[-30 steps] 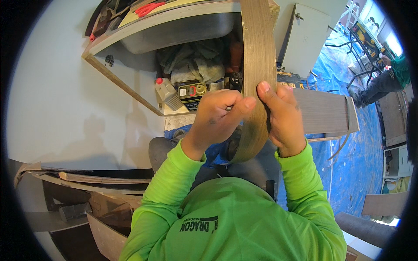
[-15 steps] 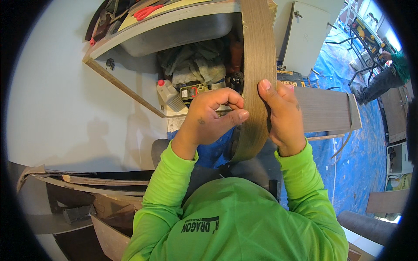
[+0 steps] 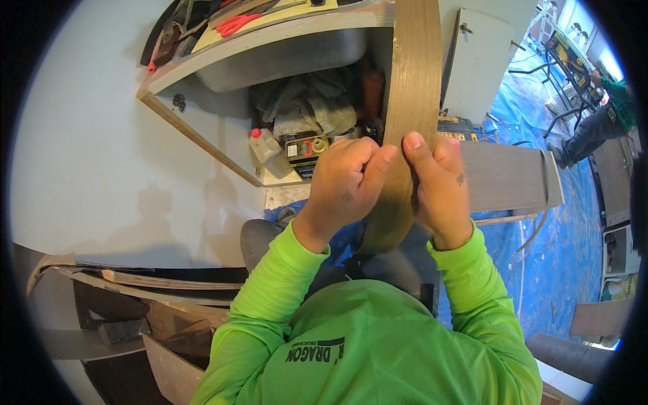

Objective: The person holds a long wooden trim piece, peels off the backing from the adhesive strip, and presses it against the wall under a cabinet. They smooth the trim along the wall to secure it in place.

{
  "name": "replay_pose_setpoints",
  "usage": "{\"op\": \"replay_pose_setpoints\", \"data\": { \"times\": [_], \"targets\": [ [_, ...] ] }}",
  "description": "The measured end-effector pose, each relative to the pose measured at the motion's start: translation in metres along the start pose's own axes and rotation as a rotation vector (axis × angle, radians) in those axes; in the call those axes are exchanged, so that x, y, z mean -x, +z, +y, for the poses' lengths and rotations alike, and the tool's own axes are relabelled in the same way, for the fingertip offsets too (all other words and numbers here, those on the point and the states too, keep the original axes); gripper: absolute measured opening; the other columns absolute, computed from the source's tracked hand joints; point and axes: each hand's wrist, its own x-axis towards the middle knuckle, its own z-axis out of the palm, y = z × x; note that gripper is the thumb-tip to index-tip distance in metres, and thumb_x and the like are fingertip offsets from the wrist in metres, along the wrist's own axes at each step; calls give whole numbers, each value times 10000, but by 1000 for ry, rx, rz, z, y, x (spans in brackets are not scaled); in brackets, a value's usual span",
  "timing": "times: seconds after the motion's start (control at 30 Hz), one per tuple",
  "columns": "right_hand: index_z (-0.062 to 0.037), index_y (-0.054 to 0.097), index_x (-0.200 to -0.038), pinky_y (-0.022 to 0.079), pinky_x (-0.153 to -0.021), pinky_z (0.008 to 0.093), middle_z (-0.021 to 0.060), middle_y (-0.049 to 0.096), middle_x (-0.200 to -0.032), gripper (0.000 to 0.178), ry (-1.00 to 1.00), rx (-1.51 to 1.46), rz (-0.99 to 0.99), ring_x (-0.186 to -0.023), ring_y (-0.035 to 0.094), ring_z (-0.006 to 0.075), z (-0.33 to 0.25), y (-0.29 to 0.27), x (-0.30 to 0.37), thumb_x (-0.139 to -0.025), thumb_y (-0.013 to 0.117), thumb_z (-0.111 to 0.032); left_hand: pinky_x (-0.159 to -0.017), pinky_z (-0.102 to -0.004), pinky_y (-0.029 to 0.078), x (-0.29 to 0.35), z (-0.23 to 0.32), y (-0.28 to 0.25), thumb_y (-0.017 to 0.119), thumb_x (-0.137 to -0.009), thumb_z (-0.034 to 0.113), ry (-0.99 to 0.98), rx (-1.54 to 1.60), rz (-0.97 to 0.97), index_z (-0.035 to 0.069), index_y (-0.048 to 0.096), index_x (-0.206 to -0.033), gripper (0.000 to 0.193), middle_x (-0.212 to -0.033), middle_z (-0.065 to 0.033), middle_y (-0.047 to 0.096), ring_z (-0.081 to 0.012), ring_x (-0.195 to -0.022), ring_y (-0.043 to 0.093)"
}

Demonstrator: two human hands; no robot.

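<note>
A long, flexible strip of brown wood veneer (image 3: 413, 74) hangs in front of me and curls under toward my body at its lower end. My right hand (image 3: 442, 179) grips its right edge, thumb on the front face, fingers wrapped behind. At the opposite edge, my left hand (image 3: 351, 182) is closed, its thumb tip overlapping the strip; its curled fingers are partly hidden. To the right of my right hand lies a wide veneered board (image 3: 503, 172), with a narrow thin strip (image 3: 552, 179) draped over its far end.
At upper left, an open-fronted cabinet (image 3: 202, 145) holds rags (image 3: 314, 108), a red-capped bottle (image 3: 270, 152) and a grey basin (image 3: 283, 61). Red scissors (image 3: 236, 25) lie on top. Blue sheeting (image 3: 540, 270) covers the floor at right, where another person (image 3: 601, 128) stands beside a work stand.
My left hand has moved right and up against the strip's left edge, going from a loose pinch to a tighter fist. My right hand stays on the strip. The view has shifted slightly.
</note>
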Motion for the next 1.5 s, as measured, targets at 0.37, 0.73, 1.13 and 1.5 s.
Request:
{"op": "replay_pose_setpoints", "data": {
  "times": [0.37,0.73,1.13,1.5],
  "targets": [
    [8,611,-1115,461,-761,247,28,637,-964,290,-4,67,100,-855,545,75,7,-3,-5,-1017,532,-254,-646,-286,446,6,-10,-11,722,-850,213,-126,363,-129,46,603,-817,208,-691,-17,562,-144,-662,539],
    [3,616,-1078,460,-744,254,20,627,-951,263,-51,40,119,-836,537,77,10,2,-4,-1015,535,-239,-579,-310,421,1,-3,-11,699,-869,184,-46,154,-108,43,590,-769,204,-667,-62,564,-192,-598,523],
    [1,616,-1061,464,-732,260,25,637,-936,255,-98,-4,154,-818,546,85,16,5,3,-1015,532,-236,-517,-307,358,-7,-1,4,635,-957,259,-195,82,-86,25,547,-703,356,-592,-41,461,-114,-564,415],
    [-12,619,-1031,461,-697,250,19,627,-900,275,-26,-68,133,-784,556,77,8,-3,1,-1004,554,-278,-725,-314,434,13,-5,-7,646,-919,227,-165,347,-265,18,535,-957,239,-876,-114,517,-241,-787,510]
  ]
}}
